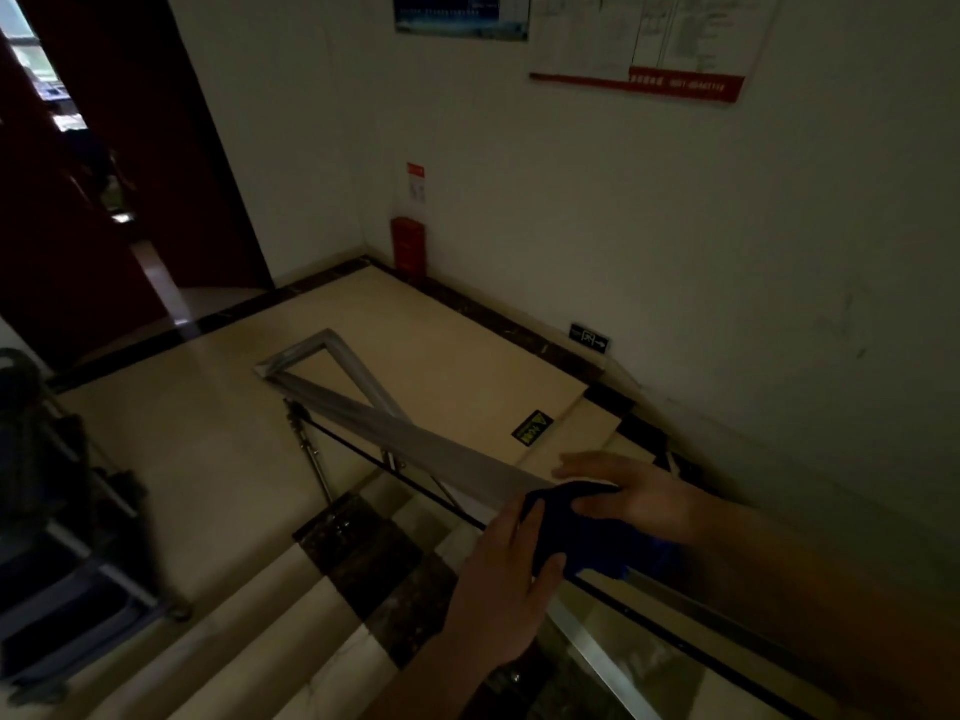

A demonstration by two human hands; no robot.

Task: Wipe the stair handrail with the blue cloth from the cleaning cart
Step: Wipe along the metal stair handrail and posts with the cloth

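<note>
A: Where is the blue cloth (597,532) found?

B: It is draped over the stair handrail (415,439), at the near end of the grey rail's visible run, and is bunched between both hands. Part of it hangs down on the right side of the rail.

A: How is the left hand (498,579) posed?

B: It is reached in from the lower edge of the view, palm down, with the forearm angled up toward the rail. Its fingers (530,522) are curled around the near edge of the cloth, and the thumb is pressed against the fabric from below, so the cloth is gripped.

A: And the right hand (628,491)?

B: It is laid over the top of the cloth from the right, with the forearm stretched across the lower right corner. The fingers are spread and only loosely bent; the cloth is pressed against the rail rather than clenched. The thumb is hidden, so a full grasp cannot be confirmed.

A: What is seen beyond?

B: The handrail is run down to a landing (218,459) of pale tile. A cleaning cart (62,537) is parked at the left edge, blurred and dark. A red box (409,246) is set against the white wall (675,226), and notice boards (639,39) are hung higher up.
</note>
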